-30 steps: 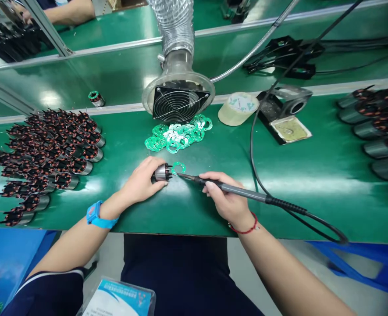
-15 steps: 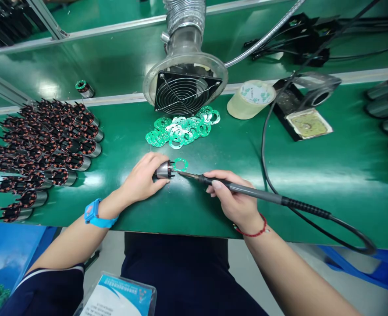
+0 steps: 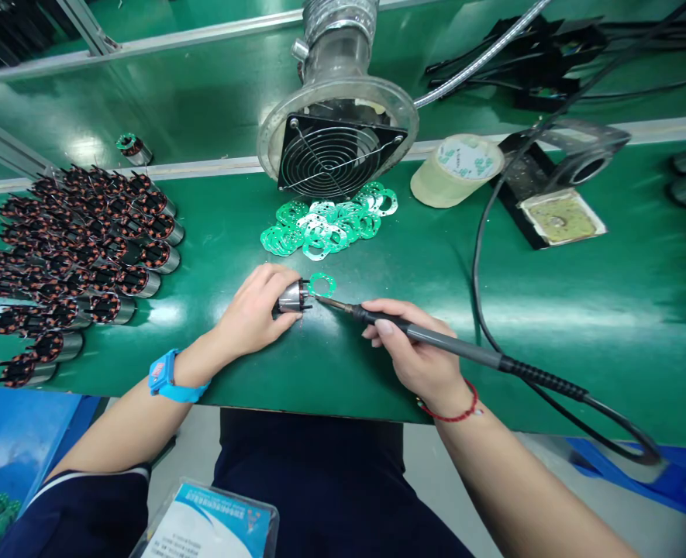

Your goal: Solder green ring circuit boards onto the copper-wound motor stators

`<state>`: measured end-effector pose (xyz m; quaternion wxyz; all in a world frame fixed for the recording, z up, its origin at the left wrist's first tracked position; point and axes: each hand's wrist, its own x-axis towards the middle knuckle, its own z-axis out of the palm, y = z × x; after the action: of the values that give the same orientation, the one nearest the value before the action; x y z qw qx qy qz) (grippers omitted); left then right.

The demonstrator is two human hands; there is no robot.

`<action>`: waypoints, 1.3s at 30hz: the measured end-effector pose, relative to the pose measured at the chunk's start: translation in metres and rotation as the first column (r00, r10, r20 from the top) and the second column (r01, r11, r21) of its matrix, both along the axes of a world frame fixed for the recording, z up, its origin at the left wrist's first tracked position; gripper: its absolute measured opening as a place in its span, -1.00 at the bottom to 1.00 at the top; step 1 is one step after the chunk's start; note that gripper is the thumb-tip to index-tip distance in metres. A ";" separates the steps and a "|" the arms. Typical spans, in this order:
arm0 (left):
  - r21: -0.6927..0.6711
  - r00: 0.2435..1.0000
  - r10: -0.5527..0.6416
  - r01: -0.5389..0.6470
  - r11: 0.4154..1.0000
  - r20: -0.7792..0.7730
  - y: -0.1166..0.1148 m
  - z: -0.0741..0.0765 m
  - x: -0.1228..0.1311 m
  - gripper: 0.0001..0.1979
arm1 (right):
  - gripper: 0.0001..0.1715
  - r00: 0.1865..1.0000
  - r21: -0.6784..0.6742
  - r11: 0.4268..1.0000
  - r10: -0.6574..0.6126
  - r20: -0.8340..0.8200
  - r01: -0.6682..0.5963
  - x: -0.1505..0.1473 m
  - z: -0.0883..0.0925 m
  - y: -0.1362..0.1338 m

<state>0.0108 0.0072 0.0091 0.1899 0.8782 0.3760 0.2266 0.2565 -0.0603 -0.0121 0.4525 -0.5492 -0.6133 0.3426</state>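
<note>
My left hand (image 3: 255, 310) is closed round a small metal motor stator (image 3: 292, 297) lying on its side on the green bench. A green ring-shaped circuit board (image 3: 322, 284) sits at the stator's right end. My right hand (image 3: 415, 353) grips a grey soldering iron (image 3: 436, 346) like a pen. Its tip points left and touches the joint between board and stator. The iron's black cable (image 3: 552, 380) loops off to the right.
Several wound stators (image 3: 81, 256) lie heaped at the left. Loose green ring boards (image 3: 325, 225) are piled under the fume extractor fan (image 3: 334, 151). A tape roll (image 3: 456, 170) and the iron stand with sponge (image 3: 560, 217) sit at the back right.
Both hands stay in place on the stator and iron. Only the camera has drifted, so the bench appears shifted slightly right and up.
</note>
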 end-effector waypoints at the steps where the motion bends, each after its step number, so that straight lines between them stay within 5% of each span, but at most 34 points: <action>1: 0.004 1.000 0.000 0.000 1.000 -0.004 0.000 0.000 0.000 -0.62 | -0.77 1.000 0.000 1.000 0.002 0.000 -0.002 0.000 0.001 0.000; 14: 0.034 1.000 0.008 -0.007 0.999 -0.028 0.000 -0.001 -0.001 -0.63 | -0.81 0.999 0.013 1.000 0.008 0.034 -0.009 -0.001 -0.001 -0.001; 24: 0.025 0.998 0.026 -0.025 0.999 -0.052 -0.001 0.000 0.000 -0.63 | -0.75 0.987 0.259 0.965 -0.079 0.137 0.042 -0.005 0.004 0.001; 39: 0.025 0.998 0.026 -0.024 0.999 -0.053 -0.001 -0.003 0.001 -0.63 | -0.84 0.964 0.254 0.964 0.012 0.264 -0.081 -0.008 0.010 -0.002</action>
<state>0.0115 0.0066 0.0066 0.1660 0.8815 0.3890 0.2101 0.2481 -0.0627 -0.0024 0.4286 -0.5100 -0.7202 0.1940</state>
